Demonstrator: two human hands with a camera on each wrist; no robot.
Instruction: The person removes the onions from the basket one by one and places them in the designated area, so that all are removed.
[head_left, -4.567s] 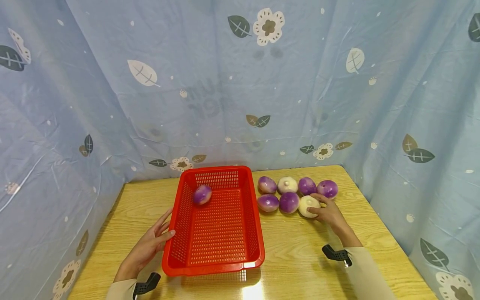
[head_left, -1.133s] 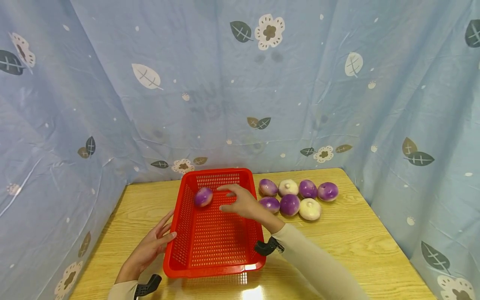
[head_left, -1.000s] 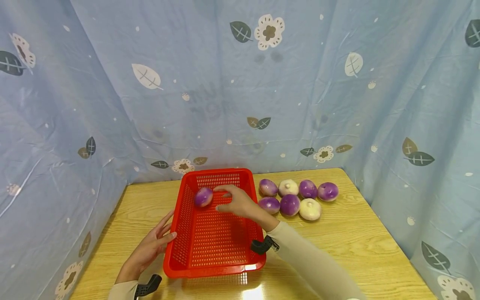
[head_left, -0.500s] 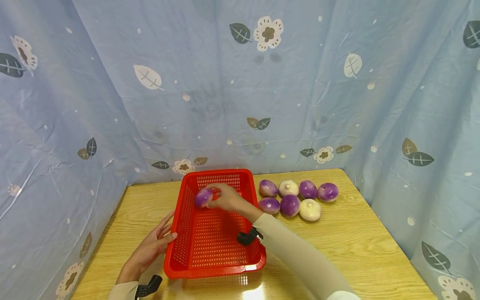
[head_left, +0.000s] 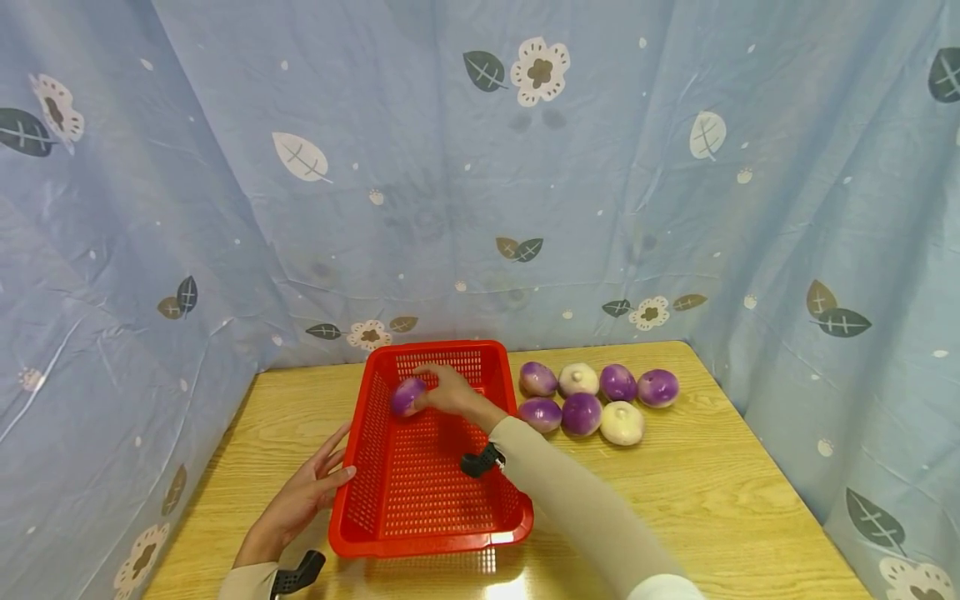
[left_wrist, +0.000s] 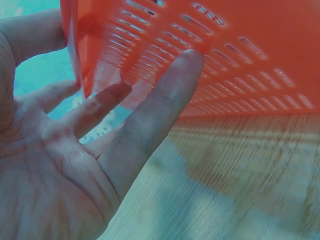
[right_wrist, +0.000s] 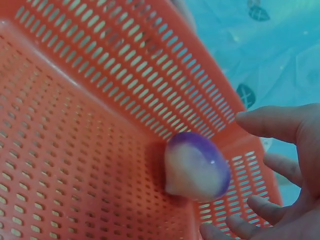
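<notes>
In the head view, a purple-and-white turnip point(head_left: 407, 397) lies in the far left corner of a red mesh basket point(head_left: 431, 546). My right hand point(head_left: 453, 392) reaches over the basket beside this turnip. In the right wrist view the right fingers point(right_wrist: 270, 210) are spread, with a gap between them and the turnip point(right_wrist: 195, 167). At the basket's left side, my left hand point(head_left: 296, 500) holds its rim. The left wrist view shows the left thumb point(left_wrist: 37, 37) going over the rim, its tip hidden, and the other fingers point(left_wrist: 150, 120) along the outer wall.
Right of the basket, several turnips point(head_left: 581, 414) stand in two rows on the wooden table point(head_left: 675, 492), two with their pale side up point(head_left: 622, 423). A blue patterned curtain point(head_left: 480, 183) hangs behind and at both sides.
My right hand has gone from a pale turnip on the right over into the basket, then on leftward to the turnip in its corner. The left hand has stayed on the rim.
</notes>
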